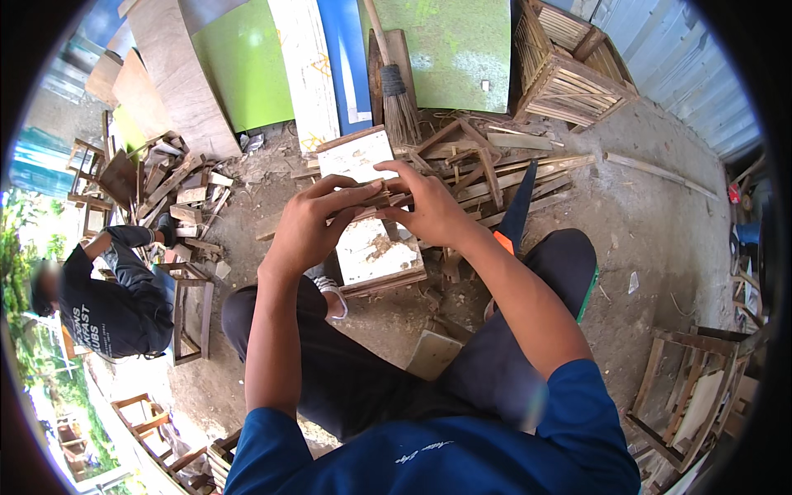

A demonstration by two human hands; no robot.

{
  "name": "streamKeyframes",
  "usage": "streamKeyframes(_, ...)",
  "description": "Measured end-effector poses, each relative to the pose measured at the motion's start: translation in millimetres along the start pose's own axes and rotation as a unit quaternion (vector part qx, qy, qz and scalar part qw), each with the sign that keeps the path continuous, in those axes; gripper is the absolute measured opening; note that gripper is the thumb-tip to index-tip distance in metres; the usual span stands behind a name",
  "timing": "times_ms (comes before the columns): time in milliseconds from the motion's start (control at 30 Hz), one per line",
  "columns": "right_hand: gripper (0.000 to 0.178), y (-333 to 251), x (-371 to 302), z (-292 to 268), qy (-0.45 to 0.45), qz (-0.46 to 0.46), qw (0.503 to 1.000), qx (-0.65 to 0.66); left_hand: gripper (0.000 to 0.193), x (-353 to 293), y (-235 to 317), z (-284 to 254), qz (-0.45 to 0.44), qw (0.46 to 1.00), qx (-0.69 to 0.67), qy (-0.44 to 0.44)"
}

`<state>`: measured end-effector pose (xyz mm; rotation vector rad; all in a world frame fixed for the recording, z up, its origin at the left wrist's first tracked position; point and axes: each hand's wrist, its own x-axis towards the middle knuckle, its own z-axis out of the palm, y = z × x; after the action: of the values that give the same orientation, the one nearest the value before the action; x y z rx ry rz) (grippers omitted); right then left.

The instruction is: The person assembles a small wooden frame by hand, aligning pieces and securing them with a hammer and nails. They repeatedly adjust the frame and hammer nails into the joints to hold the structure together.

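Note:
Both hands meet over a low wooden stand with a worn white top [371, 256], between my knees. My left hand [313, 219] is closed, with thumb and fingers gripping a small piece of wood [384, 195]. From the other side my right hand [429, 205] pinches the same piece between thumb and fingers. Much of the wood is hidden by my fingers, so I cannot tell whether it is one piece or two. A handsaw [519, 206] with a dark blade and orange handle stands tilted beside my right knee.
Wooden strips [536, 186] and broken frames lie beyond the stand. A broom [396, 99] leans against upright panels. At left a person [111, 289] sits near a scrap-wood pile [186, 198]. A slatted wooden crate [573, 74] stands far right, a wooden frame [685, 396] near right.

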<state>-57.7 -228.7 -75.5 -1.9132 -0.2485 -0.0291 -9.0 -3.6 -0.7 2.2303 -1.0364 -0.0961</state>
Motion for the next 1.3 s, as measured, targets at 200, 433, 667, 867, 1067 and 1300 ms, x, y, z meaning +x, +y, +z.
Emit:
streamKeyframes(200,0.070,-1,-3,-2,-0.013,-0.006,1.000,-0.004,0.048,0,0,-3,0.000,0.999,0.030,-0.017)
streamKeyframes(433,0.067,-10,-11,-22,-0.005,0.026,1.000,-0.015,0.044,-1,6,-10,-0.001,0.998,0.064,-0.025)
streamKeyframes(667,0.054,-13,-29,-75,0.145,0.080,0.985,0.038,0.041,-1,11,-10,0.009,0.996,0.085,-0.024)
streamKeyframes(867,0.045,21,-52,-99,0.206,0.161,0.965,-0.007,0.036,-6,11,-14,-0.002,0.997,0.075,-0.016)
streamKeyframes(1067,0.034,113,-73,-90,0.166,0.224,0.951,-0.134,0.041,-8,4,-15,-0.013,0.999,0.052,0.007)
streamKeyframes(1300,0.019,197,-87,-52,0.094,0.271,0.938,-0.197,0.042,-4,7,-15,-0.006,0.994,0.105,-0.009)
